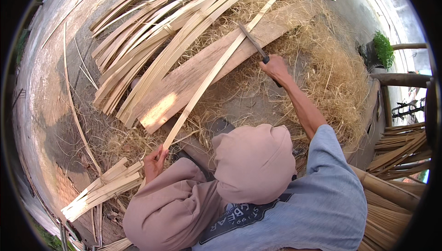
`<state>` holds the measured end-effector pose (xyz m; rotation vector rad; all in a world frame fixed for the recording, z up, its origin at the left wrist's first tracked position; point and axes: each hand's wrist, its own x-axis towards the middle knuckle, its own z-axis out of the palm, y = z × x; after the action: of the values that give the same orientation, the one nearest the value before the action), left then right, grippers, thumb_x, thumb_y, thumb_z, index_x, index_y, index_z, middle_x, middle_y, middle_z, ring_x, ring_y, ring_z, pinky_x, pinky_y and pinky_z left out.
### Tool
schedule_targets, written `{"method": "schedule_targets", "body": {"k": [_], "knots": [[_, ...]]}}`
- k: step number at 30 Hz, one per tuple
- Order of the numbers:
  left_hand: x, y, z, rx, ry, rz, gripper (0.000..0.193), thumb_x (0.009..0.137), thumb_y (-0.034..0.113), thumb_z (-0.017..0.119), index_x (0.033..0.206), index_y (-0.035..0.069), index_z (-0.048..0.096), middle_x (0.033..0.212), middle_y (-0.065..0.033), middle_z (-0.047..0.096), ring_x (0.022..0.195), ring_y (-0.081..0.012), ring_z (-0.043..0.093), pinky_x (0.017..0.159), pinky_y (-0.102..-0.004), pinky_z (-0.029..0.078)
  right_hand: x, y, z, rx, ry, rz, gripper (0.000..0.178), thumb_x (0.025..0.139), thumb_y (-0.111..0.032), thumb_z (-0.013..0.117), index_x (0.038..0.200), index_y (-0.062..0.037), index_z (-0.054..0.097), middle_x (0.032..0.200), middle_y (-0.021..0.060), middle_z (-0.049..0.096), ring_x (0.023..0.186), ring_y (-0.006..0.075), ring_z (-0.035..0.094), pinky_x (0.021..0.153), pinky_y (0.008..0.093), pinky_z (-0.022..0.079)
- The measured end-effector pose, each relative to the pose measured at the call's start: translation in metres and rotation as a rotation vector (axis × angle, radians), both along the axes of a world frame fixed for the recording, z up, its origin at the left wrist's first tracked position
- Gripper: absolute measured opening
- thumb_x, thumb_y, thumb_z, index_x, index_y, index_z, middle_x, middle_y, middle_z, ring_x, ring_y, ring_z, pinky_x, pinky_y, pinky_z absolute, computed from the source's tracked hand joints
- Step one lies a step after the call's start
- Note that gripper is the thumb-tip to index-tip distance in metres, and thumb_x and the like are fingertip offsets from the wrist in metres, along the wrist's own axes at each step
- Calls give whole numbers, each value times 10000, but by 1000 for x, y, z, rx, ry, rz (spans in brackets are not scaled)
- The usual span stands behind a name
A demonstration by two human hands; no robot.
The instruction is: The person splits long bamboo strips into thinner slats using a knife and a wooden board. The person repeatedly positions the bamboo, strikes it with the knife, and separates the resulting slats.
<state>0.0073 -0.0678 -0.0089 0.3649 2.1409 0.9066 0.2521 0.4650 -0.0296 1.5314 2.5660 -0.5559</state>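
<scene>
My left hand (pixel 154 161) is closed around the near end of a long, pale split-bamboo strip (pixel 209 78). From there the strip runs diagonally away to the far right, crossing over a wide wooden plank (pixel 191 78). My right hand (pixel 276 69) grips the dark handle of a knife (pixel 253 41). The blade lies across the strip above the plank, pointing to the upper left. Whether the edge bites into the strip cannot be made out. Brownish-pink cloth covers my bent legs between the arms.
A big fanned pile of bamboo strips (pixel 142 51) lies beyond the plank's left side. Curly shavings (pixel 331 80) heap up at the right. A short bundle of strips (pixel 108 189) rests beside my left hand. More strips (pixel 400 154) and a bamboo pole (pixel 386 189) are at far right.
</scene>
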Motion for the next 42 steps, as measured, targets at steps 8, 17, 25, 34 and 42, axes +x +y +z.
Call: {"method": "schedule_targets", "body": {"k": [8, 17, 25, 34, 42], "knots": [[1, -34, 16, 19, -41, 68, 263, 952, 91, 737, 1191, -18, 737, 869, 19, 692, 770, -39, 549, 689, -213, 447, -3, 11, -14, 40, 37, 5, 385, 835, -393, 729, 906, -16, 695, 888, 262, 719, 877, 419, 722, 810, 508, 578], [11, -63, 0, 136, -97, 213, 247, 953, 51, 726, 1185, -33, 726, 827, 26, 660, 733, -18, 527, 625, -195, 419, -9, -15, 2, 50, -70, 256, 419, 848, -393, 718, 972, 7, 697, 897, 245, 731, 866, 416, 727, 793, 510, 587], [8, -88, -15, 158, -121, 129, 313, 954, 102, 738, 1240, -23, 709, 849, 12, 674, 726, -34, 546, 626, -219, 447, -19, -11, 8, 70, -68, 376, 410, 855, -381, 701, 947, 18, 687, 871, 243, 726, 862, 393, 731, 802, 487, 590], [14, -40, 7, 164, 234, -120, 366, 946, 159, 750, 1285, 33, 698, 808, -62, 684, 665, -113, 567, 627, -290, 465, -1, 36, -8, 74, 156, -24, 407, 825, -360, 671, 795, 45, 667, 760, 253, 683, 724, 396, 692, 711, 468, 554], [2, 95, 20, 45, 181, -244, 358, 1014, 315, 661, 1276, 75, 711, 811, -91, 710, 758, -129, 593, 721, -302, 486, -30, -220, 11, -211, 226, 443, 334, 843, -310, 755, 964, -31, 618, 820, 193, 711, 786, 408, 716, 706, 502, 562]]}}
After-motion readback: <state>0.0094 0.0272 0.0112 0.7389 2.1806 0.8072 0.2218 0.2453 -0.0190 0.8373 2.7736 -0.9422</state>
